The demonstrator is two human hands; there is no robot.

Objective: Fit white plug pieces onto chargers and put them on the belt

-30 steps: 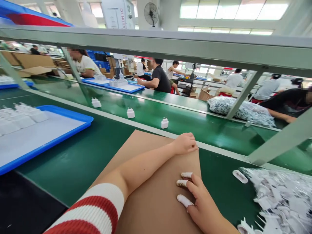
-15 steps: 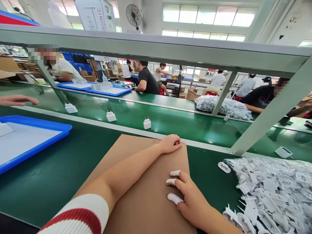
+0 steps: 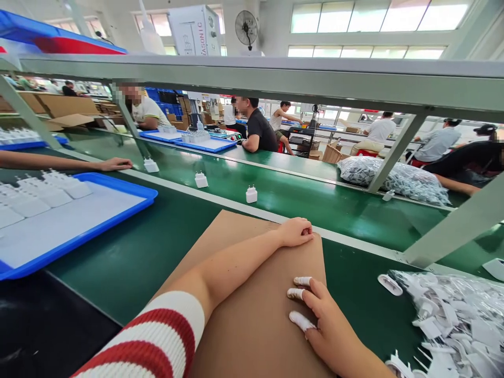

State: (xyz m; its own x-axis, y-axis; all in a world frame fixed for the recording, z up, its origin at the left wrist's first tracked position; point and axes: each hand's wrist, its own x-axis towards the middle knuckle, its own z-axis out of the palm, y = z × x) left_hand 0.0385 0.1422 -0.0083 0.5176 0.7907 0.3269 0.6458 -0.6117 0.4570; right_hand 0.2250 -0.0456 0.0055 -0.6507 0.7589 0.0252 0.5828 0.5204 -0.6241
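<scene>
A brown cardboard sheet (image 3: 252,304) lies on the green bench before me. My left hand (image 3: 296,232) rests at its far edge, fingers loosely curled in, with nothing visible in them. My right hand (image 3: 328,317) lies lower down on the right part of the sheet. Its fingers are apart, white covers are on the thumb and two fingers, and it holds nothing. Beyond the sheet, a white plug charger (image 3: 251,194) stands prongs up on the green belt, with a second charger (image 3: 201,179) and a third charger (image 3: 150,165) farther left.
A clear bag (image 3: 460,294) of white plug parts is at right, one loose oval part (image 3: 389,284) beside it. A blue tray (image 3: 129,210) with several chargers is at left, a co-worker's hand (image 3: 116,164) behind it. A slanted metal post (image 3: 452,226) rises at right.
My view has turned left, so the scene sits farther right and more of the tray shows. The co-worker's hand now rests near the belt's edge. Both my hands keep their places.
</scene>
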